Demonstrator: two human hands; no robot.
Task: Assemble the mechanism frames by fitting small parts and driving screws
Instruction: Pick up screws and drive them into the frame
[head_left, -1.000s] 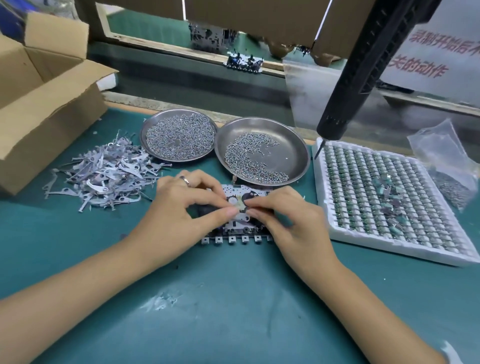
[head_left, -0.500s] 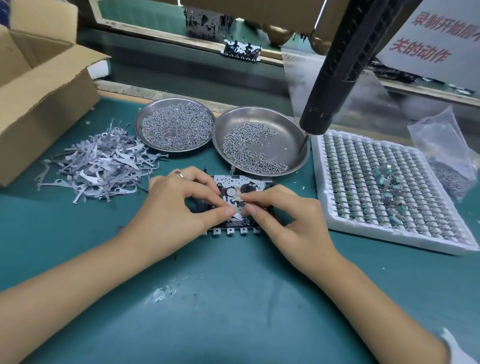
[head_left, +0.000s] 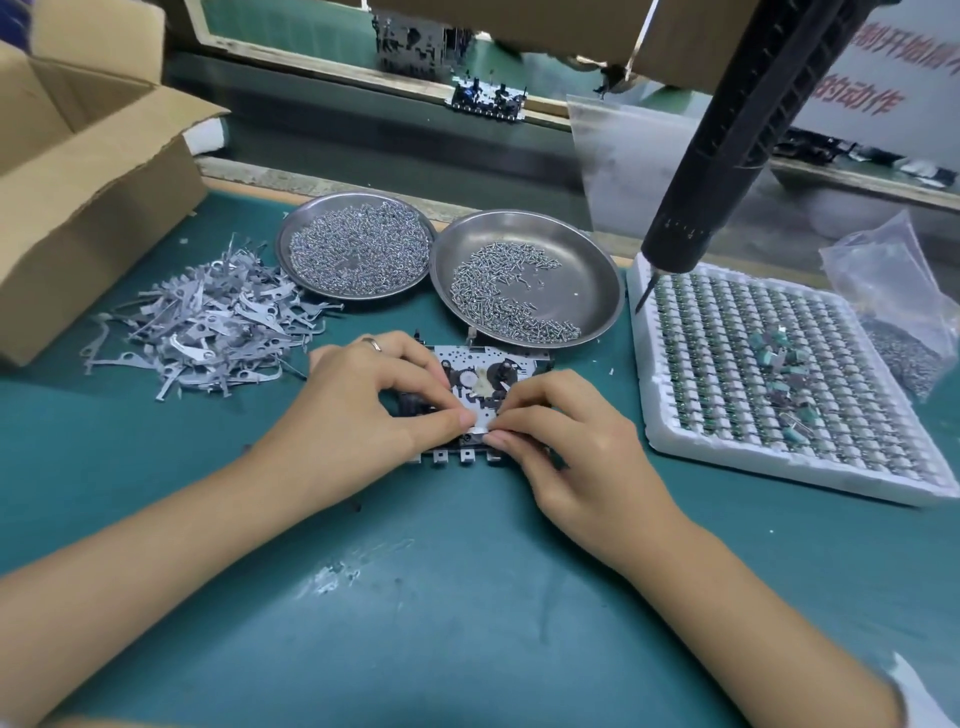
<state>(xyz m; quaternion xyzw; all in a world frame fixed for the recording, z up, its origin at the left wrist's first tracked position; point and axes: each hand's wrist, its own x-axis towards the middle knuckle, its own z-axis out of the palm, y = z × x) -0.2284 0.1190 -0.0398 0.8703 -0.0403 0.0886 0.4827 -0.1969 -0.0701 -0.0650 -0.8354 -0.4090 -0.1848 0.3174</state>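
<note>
Evidently we steady the mechanism frame (head_left: 488, 387) with our left hand (head_left: 363, 410) while right hand (head_left: 576, 447) fingertips pinch a small part into it.

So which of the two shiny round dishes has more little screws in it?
The left dish, next to the pile of flat metal pieces. Screws cover nearly its whole bottom, while the right dish shows lots of bare metal.

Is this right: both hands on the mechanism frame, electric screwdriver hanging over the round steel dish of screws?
Not quite. The head view shows the black electric screwdriver hanging with its tip over the white foam parts tray, not the round steel dish of screws. Left hand and right hand are both on the metal mechanism frame.
</note>
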